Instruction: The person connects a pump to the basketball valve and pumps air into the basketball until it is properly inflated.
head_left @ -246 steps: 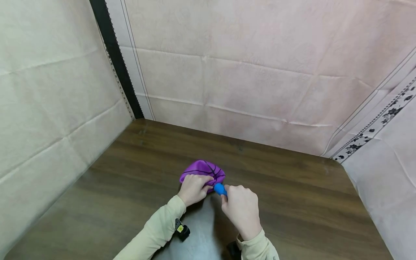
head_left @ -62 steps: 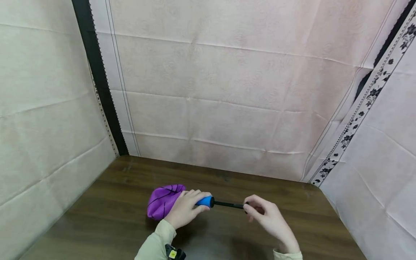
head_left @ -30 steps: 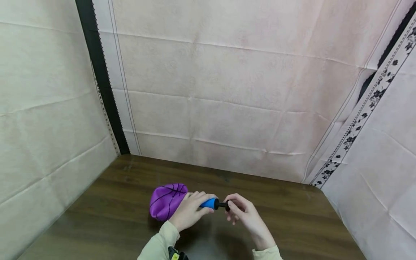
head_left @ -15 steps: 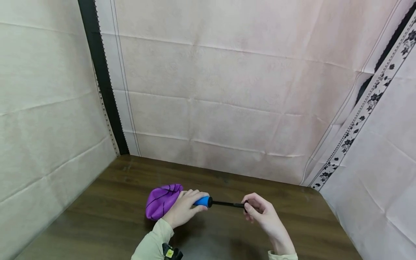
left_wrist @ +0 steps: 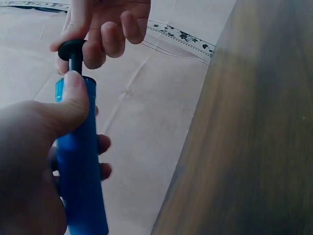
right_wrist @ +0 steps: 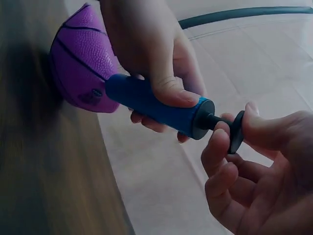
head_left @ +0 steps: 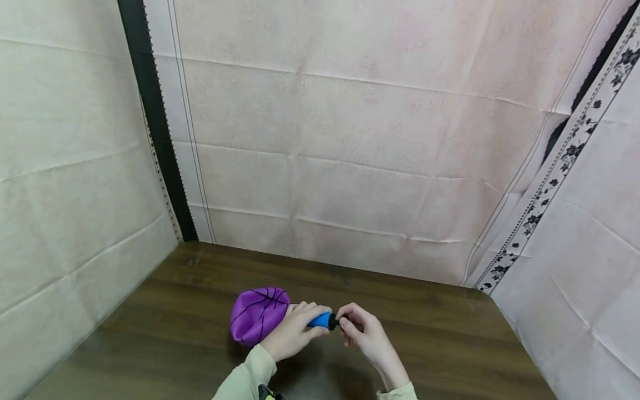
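A half-inflated purple ball with black seam lines sits left of both hands, its side dented. The blue end of a hand pump meets the ball in the right wrist view; any needle there is hidden. My left hand wraps round the pump's blue barrel, thumb along it near the black end cap. Between thumb and fingers, my right hand pinches the round black pump handle. Only a short piece of black rod shows between handle and barrel.
The hands work above a brown wood-grain table. Pale creased cloth hangs behind it and on both sides, with a floral border strip at the right.
The handle was drawn out half a second ago; my right hand has pushed it left, nearly into the barrel. Eight seconds ago my left hand pinched the flatter ball while my right held the pump.
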A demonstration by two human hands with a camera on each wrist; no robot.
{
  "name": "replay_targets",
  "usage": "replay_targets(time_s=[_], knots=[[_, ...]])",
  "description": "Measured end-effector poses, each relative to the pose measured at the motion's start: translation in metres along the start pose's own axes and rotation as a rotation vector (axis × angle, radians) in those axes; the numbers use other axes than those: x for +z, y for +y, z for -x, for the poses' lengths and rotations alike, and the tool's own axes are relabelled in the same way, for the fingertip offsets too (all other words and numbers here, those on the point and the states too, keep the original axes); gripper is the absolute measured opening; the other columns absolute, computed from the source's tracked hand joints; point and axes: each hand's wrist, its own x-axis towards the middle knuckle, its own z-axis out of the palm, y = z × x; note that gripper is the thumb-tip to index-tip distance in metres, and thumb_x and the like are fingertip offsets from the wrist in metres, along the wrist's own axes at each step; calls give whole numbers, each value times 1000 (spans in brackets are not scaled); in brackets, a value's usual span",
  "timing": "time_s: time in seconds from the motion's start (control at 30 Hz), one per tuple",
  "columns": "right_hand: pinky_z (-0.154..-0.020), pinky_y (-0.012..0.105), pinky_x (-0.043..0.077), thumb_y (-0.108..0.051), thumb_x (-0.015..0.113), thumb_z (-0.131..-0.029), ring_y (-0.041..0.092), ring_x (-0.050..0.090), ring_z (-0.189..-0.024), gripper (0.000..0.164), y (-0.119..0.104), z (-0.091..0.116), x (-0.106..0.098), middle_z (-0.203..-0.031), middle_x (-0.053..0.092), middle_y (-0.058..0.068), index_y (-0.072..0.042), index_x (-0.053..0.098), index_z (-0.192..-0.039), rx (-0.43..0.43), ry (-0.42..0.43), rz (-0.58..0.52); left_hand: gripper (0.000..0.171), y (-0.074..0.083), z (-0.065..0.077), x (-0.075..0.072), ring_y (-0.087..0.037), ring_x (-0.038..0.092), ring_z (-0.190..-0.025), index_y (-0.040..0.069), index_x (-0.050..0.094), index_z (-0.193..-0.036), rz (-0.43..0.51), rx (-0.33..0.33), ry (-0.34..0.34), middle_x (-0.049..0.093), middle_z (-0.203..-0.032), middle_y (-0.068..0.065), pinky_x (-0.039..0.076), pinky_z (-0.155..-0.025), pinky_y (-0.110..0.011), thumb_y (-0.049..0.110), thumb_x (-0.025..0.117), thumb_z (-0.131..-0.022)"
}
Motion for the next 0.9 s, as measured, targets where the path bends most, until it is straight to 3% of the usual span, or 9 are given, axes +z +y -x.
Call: replay_targets(time_s=[0.27,0.43,0.57,0.73,0.9], knots=[[-58,21,43,-22,50,-102,5,52,-61,33,7,4,-24,-83,64,-4,6,54,-119,-5,-83,-162,38,-2,-4,2,-9,50,-104,32,57,-127,48,8,84,62,-114,12,30,-94,-42,49,54,-93],[-56,19,42,-13,47,-102,2,52,-60,20,0,19,-45,-81,66,-6,-5,61,-113,-94,-37,-231,36,-11,0,-7,-11,51,-107,32,59,-126,48,-12,136,62,-112,12,29,-98,-48,44,58,-92],[-51,27,38,-5,46,-101,1,50,-59,19,-6,30,-58,-78,65,-7,-11,63,-109,-172,-7,-205,37,-12,1,-11,-12,51,-109,31,59,-126,55,-13,145,63,-112,12,29,-99,-47,44,59,-92],[-48,28,34,-6,46,-101,1,48,-57,17,-9,27,-50,-71,58,-9,-16,60,-102,-185,8,-260,39,-8,1,-12,-11,50,-108,30,57,-129,29,-10,110,62,-113,12,30,-96,-44,47,54,-94],[-49,22,31,-17,42,-104,3,48,-56,15,4,12,-28,-70,52,-8,-18,56,-99,-106,-24,-358,37,0,-1,-5,-12,50,-105,26,58,-129,-42,-9,115,62,-109,9,30,-96,-46,38,58,-93]])
